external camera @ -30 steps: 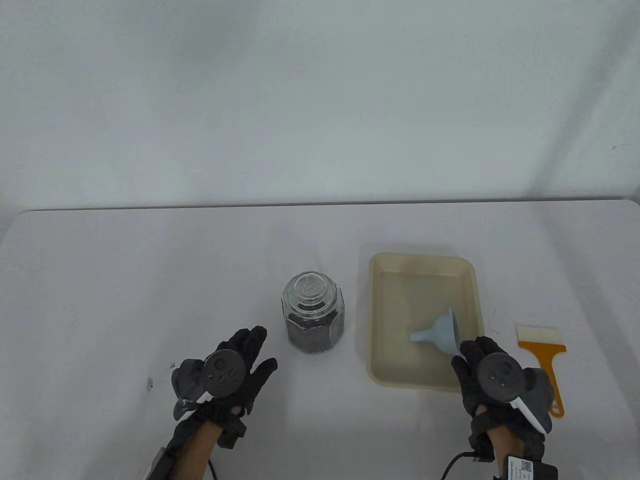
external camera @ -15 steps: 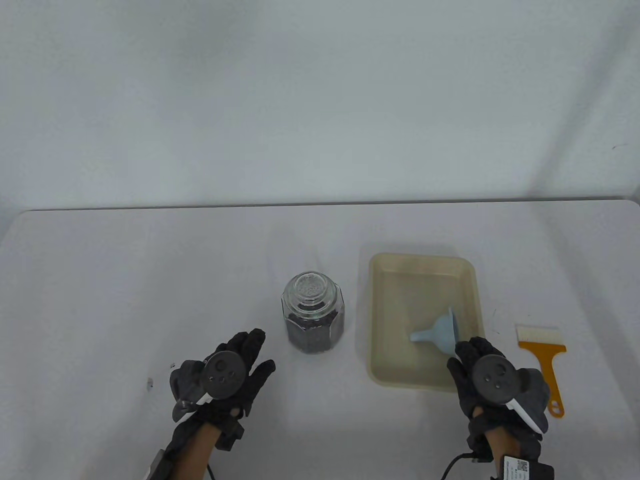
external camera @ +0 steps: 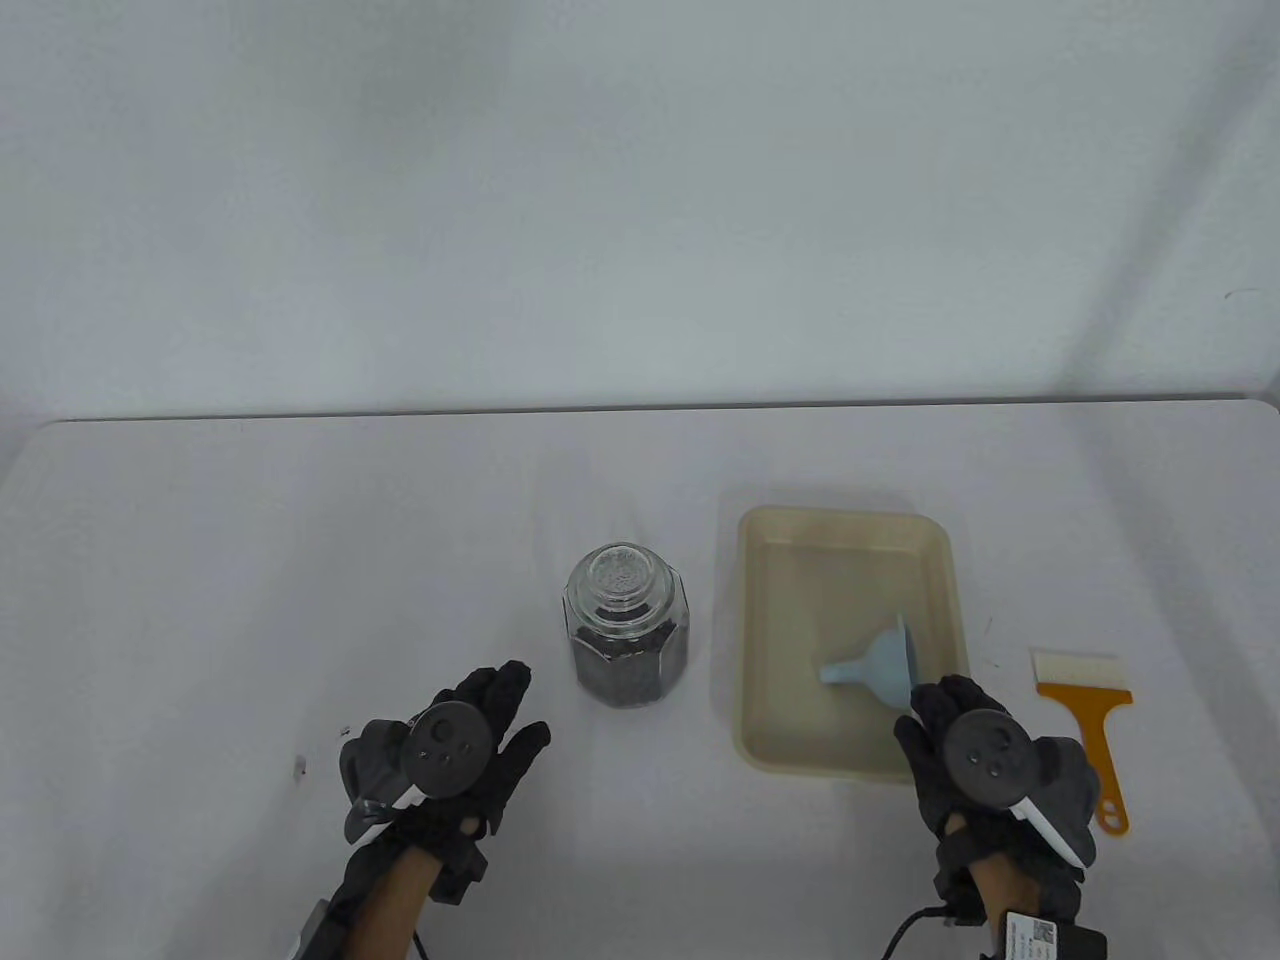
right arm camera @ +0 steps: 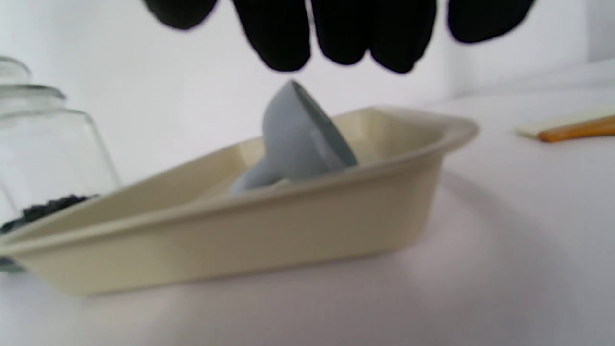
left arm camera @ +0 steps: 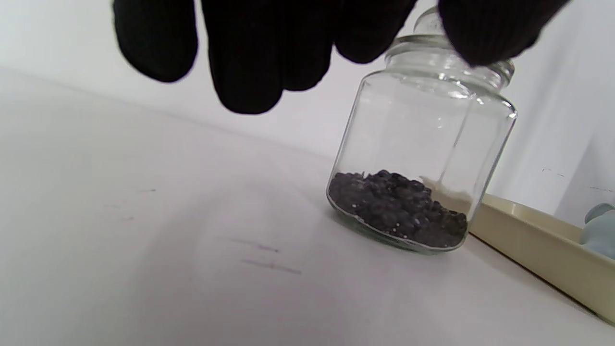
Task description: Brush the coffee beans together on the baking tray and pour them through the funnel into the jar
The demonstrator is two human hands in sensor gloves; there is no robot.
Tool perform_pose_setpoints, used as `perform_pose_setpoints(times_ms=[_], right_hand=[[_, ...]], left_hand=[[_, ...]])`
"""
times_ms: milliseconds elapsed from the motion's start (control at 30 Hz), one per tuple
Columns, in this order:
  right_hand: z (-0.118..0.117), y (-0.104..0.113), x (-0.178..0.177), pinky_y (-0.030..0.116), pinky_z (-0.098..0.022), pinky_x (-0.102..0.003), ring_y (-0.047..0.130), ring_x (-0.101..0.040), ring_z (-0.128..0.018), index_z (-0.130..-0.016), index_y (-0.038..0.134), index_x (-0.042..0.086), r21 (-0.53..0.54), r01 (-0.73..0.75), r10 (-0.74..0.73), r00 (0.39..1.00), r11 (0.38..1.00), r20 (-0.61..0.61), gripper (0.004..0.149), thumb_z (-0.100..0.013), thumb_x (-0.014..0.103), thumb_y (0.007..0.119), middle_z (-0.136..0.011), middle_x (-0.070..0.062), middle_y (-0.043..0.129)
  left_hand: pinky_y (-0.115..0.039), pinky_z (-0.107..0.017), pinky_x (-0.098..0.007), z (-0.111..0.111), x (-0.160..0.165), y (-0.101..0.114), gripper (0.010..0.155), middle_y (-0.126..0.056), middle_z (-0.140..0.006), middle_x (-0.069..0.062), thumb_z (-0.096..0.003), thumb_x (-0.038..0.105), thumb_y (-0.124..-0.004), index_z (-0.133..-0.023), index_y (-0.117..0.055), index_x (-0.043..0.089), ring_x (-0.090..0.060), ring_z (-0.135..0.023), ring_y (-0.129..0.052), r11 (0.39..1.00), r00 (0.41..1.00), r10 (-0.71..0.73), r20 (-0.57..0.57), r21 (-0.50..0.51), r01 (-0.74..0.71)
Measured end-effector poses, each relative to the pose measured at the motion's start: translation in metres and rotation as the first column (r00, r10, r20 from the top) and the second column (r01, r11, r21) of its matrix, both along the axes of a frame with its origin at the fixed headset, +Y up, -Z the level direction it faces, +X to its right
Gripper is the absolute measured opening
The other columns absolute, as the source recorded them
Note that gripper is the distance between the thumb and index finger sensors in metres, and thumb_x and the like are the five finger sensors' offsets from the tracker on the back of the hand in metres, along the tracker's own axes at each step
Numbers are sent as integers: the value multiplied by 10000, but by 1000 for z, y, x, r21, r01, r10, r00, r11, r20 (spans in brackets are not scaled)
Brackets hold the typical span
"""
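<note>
Lidded jar (external camera: pixel 626 640) of coffee beans (left arm camera: pixel 399 206) at centre frame | funnel (external camera: pixel 880 670) lies in baking tray (external camera: pixel 760 640), right | left hand (external camera: pixel 455 750) and right hand (external camera: pixel 975 750), fingers relaxed apart, hold nothing | brush (external camera: pixel 1085 715) on bench (external camera: pixel 250 560), far right

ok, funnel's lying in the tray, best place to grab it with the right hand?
Probably pinch the funnel at its wide cone rim, coming from above with the right hand. It lies on its side in the tray, spout pointing left, rim raised toward that hand.

Cream baking tray (external camera: pixel 760 620), pale blue funnel (external camera: pixel 880 665), clear jar (external camera: pixel 627 640) of dark coffee beans (left arm camera: pixel 399 206), orange-handled brush (external camera: pixel 1085 725) with white bristles, black gloves (external camera: pixel 480 740), white surface (external camera: pixel 250 580)
</note>
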State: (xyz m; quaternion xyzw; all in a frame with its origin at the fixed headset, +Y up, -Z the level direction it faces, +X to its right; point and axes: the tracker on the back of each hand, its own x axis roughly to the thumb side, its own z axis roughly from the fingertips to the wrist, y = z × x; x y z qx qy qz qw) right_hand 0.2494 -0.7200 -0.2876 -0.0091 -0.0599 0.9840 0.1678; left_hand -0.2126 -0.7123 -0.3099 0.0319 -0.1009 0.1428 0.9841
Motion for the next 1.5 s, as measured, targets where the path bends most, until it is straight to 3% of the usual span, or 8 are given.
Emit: perform_pose_setpoints(times_ms=[1500], right_hand=[[0, 0, -1, 615, -570, -680, 707, -496, -879, -935, 702, 135, -17, -10, 10, 1000, 1000, 5, 546, -486, 442, 656, -1016, -248, 644]], left_hand=[[-772, -628, -570, 0, 6, -2, 696, -764, -1038, -61, -431, 645, -687, -1041, -610, 320, -280, -854, -941, 999, 999, -26, 35, -33, 27]])
